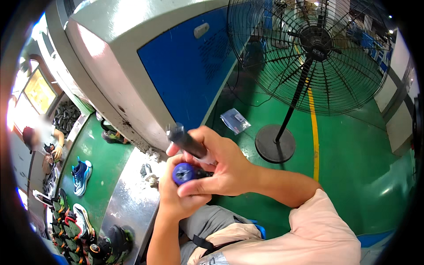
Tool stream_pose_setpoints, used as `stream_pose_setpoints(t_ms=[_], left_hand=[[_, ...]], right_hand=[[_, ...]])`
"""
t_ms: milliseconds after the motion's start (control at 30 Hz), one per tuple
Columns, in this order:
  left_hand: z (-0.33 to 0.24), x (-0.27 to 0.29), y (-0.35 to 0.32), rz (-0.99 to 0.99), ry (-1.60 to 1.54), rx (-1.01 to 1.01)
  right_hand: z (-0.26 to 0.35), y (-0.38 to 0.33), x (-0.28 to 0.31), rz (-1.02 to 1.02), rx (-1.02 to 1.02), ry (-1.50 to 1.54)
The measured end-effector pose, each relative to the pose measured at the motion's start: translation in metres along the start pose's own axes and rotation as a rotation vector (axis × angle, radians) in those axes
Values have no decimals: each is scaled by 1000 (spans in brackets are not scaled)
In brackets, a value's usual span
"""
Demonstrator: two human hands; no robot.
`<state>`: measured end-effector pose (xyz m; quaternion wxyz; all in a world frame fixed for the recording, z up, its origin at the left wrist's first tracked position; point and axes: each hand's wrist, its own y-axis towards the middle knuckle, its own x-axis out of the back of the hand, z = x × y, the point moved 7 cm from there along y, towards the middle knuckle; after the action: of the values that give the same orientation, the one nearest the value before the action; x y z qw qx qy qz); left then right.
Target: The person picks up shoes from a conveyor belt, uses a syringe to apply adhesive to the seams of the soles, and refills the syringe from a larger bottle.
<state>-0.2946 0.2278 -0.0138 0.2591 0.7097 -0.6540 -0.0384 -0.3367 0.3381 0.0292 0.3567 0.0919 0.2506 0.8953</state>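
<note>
Pale pink sleeve (318, 234) and grey lap fill the bottom of the view, and just above them both hands meet around one small job. Held between them, in front of the chest, is a blue cap (183, 172) on a dark round body. The left hand (176, 198) cups it from below, fingers closed around it. The right hand (225, 170) presses on it from above with the thumb while also pinching a dark pen-like tool (185, 140) that sticks up and to the left.

Beyond the hands stand a grey and blue machine (176, 75), a metal bench (128, 203), shoes (81, 174) on a green surface, and a floor fan (309, 53).

Because the right hand carries two things at once, my guess is the tool could slip free, or the cap could pop off and roll across the green floor (353, 159).
</note>
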Motion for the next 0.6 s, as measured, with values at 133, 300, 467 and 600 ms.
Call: stream_pose_setpoints(t_ms=[133,300,467,600], left_hand=[[20,-43,14,130,19,14],[18,-49,43,77,357,-321],[-2,31,52,-486,747,-543],[32,15,75,-547,882,-456]], right_hand=[[-10,-36,36,-28,-127,-447],[-58,-56,103,-323,91,-147],[-135,-72,158,-437,28,-325],[-253,-89,205,-613,-276,-365]])
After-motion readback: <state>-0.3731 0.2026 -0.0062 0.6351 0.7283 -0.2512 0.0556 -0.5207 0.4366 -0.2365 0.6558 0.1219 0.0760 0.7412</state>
